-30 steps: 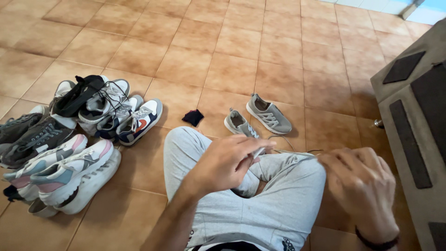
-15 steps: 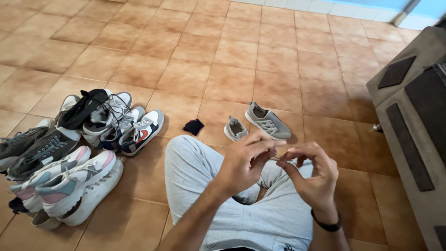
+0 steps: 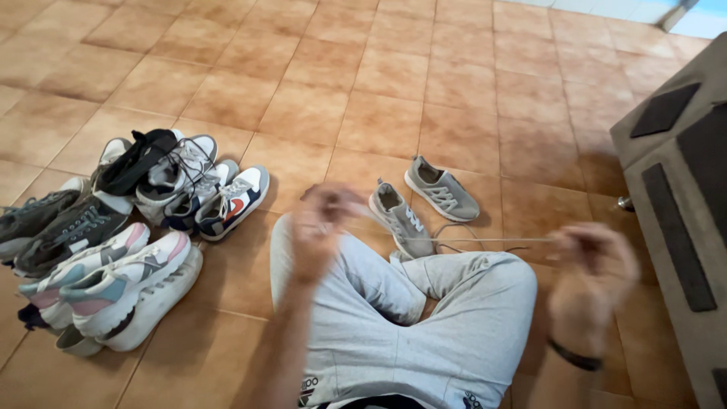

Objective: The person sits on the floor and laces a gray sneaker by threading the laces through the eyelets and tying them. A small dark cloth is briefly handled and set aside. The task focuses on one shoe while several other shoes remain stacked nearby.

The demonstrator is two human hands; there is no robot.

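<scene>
Soft grey jersey trousers (image 3: 424,326) cover the crossed legs nearest the camera. Above them both hands are smeared by motion: the left hand (image 3: 322,220) and right hand (image 3: 594,265) hold a thin pale shoelace (image 3: 485,241) taut between them, fingers pinched on its ends, detail unclear. Beyond lies a grey knit sneaker (image 3: 400,220), its mate (image 3: 441,188) just beside. A heap of sneakers (image 3: 121,227) crowds the tiled floor's (image 3: 363,91) left edge.

Grey sneakers (image 3: 441,188) with white laces, pale shoelace (image 3: 485,241), grey sweatpants (image 3: 424,318), terracotta tiled floor (image 3: 303,76)
</scene>
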